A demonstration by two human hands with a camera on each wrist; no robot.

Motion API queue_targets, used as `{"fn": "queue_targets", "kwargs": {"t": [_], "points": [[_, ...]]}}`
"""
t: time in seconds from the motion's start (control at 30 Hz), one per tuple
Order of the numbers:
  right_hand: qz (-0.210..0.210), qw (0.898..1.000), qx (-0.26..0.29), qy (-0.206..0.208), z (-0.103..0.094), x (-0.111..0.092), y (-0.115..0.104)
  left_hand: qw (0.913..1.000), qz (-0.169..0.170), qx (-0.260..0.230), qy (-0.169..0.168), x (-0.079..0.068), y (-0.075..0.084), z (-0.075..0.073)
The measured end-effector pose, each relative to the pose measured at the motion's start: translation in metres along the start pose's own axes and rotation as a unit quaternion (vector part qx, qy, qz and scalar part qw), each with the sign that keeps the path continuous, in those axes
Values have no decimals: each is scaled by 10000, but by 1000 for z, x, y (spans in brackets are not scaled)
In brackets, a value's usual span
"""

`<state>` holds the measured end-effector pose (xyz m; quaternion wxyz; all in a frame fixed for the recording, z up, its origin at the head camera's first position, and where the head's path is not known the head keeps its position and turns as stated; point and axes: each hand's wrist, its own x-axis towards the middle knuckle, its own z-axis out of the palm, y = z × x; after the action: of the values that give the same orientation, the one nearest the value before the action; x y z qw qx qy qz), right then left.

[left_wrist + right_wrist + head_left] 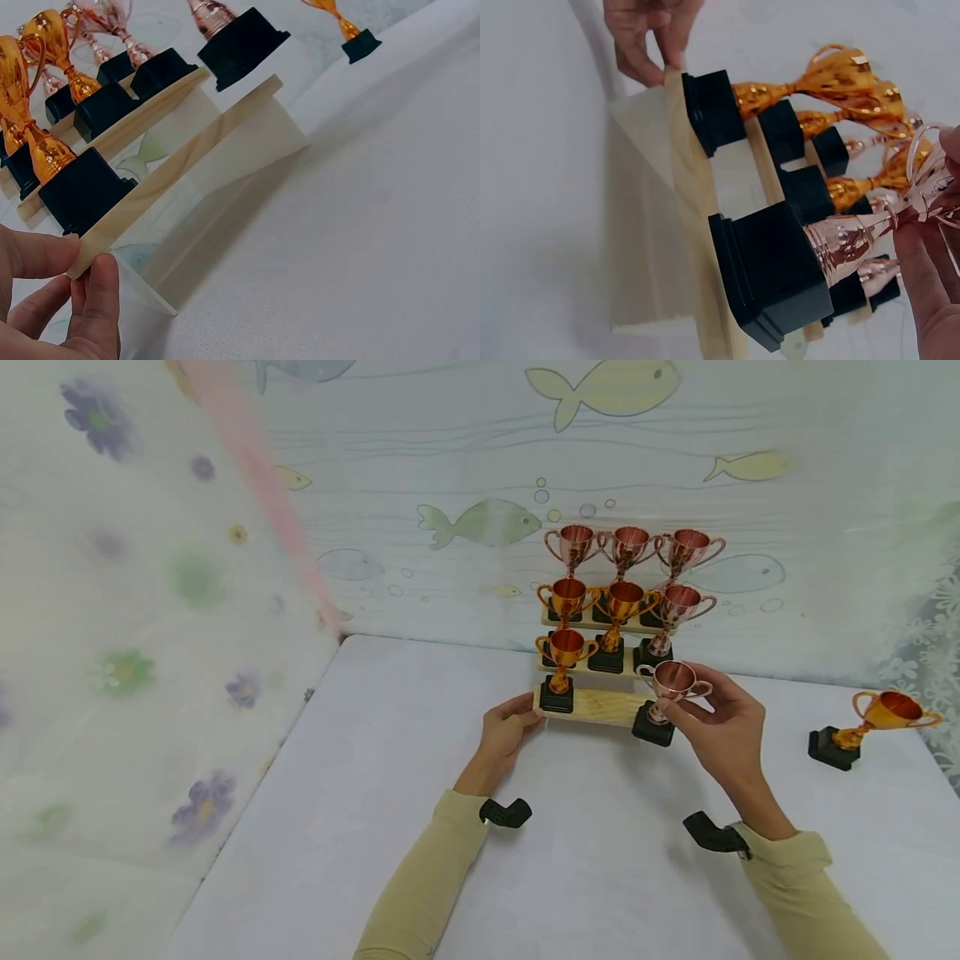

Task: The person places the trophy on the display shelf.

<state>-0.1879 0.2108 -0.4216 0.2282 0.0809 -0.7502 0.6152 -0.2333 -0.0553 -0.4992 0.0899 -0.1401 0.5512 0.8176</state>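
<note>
My right hand pinches a rose-gold trophy cup by its cup and stem. Its black base hangs over the right end of the front wooden step, tilted in the head view. With thumb and fingers, my left hand grips the left end of that same step. A gold trophy stands upright there, close to the left fingertips. Behind it, the middle step bears two gold trophies and one rose-gold trophy. Three rose-gold trophies stand on the top step.
Another gold trophy lies tilted on the white table at far right. Pale side panels hold the front step up off the cloth. A curtain with fish prints hangs right behind the stand; a flowered one is at left.
</note>
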Motion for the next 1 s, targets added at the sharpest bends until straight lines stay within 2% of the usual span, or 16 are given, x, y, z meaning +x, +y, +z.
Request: {"fn": "queue_targets", "kwargs": {"t": [0.33,0.5,0.73,1.0], "points": [[-236,9960,752,-430,26,13,10,10000,23,-5,-49,0,0,0],[-289,9953,627,-684,35,21,15,9999,66,-11,-115,0,-1,0],[54,9932,581,-1002,44,35,21,10000,40,-43,-79,0,-1,-1],[329,9916,309,-1208,44,44,24,9999,65,-14,-131,0,-1,-3]]}}
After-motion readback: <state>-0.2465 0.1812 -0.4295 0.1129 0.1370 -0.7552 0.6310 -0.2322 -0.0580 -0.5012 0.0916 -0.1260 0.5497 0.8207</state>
